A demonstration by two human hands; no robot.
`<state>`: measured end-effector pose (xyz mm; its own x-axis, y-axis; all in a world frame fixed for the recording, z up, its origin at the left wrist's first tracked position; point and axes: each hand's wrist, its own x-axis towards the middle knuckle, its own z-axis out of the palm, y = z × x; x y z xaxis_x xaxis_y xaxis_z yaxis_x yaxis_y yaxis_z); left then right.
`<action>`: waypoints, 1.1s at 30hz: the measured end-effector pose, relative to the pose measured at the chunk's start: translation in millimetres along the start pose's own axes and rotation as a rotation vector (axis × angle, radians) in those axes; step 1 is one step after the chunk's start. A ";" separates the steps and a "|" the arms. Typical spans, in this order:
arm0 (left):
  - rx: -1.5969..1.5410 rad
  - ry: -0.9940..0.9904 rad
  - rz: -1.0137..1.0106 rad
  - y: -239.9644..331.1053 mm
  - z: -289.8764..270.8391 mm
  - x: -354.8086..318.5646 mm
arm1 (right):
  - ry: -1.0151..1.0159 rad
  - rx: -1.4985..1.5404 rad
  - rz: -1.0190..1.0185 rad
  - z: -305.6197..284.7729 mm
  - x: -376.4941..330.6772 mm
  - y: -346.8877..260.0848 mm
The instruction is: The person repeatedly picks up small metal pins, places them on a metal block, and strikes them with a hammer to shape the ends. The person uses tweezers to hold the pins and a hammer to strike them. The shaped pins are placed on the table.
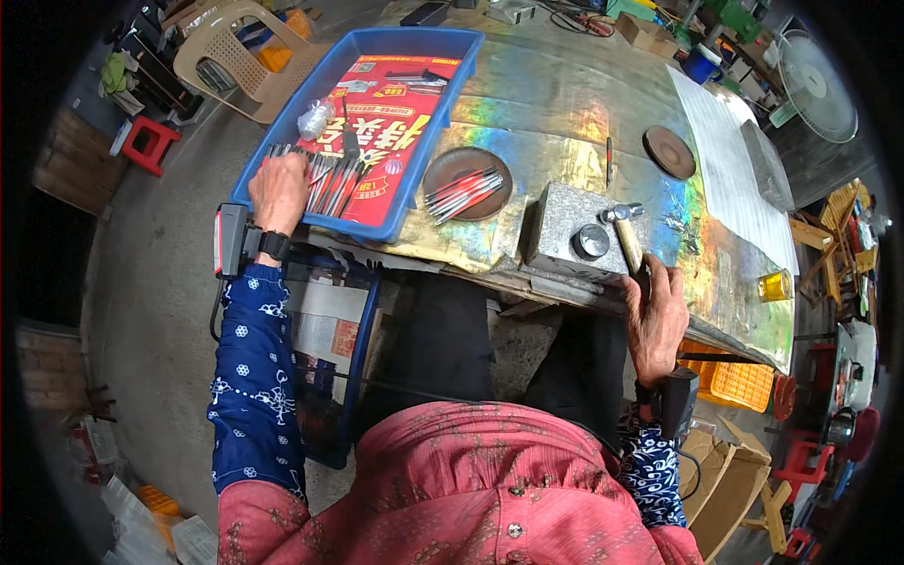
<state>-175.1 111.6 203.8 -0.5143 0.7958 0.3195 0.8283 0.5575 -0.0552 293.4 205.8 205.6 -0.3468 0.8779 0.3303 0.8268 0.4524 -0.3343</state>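
My left hand (280, 193) reaches over the near left corner of a blue plastic tray (370, 38). Its fingers are curled together on slim red-and-silver pen-like tools, whose dark tips show beyond them. More such tools (336, 183) lie side by side in the tray, on a red printed sheet (377, 141). My right hand (655, 315) has its thumb and fingers closed around the handle end of a hammer (625, 235). The hammer's metal head rests on a grey metal block (572, 212), beside a short round dark piece (591, 242).
A brown round dish (443, 169) holds several red-and-silver tools (466, 195). On the table also lie a thin dark stick (609, 160), a brown disc (669, 153), white sheeting (730, 169) and a small yellow jar (775, 285). A fan (815, 89) stands far right, a chair (245, 56) far left.
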 end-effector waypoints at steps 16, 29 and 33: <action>-0.001 -0.093 0.194 -27.8 43.9 20.2 | -0.025 0.122 0.016 -16.9 19.4 19.3; -0.379 -0.392 0.206 13.7 25.0 17.4 | -0.041 -0.129 0.109 20.1 66.9 115.3; -0.410 -0.306 0.185 26.0 20.0 13.3 | -0.016 -0.140 0.070 25.8 76.6 123.8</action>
<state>-164.8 141.4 187.7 -0.3425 0.9384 0.0458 0.8981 0.3127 0.3092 357.9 333.0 166.7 -0.2922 0.9094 0.2960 0.9025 0.3646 -0.2292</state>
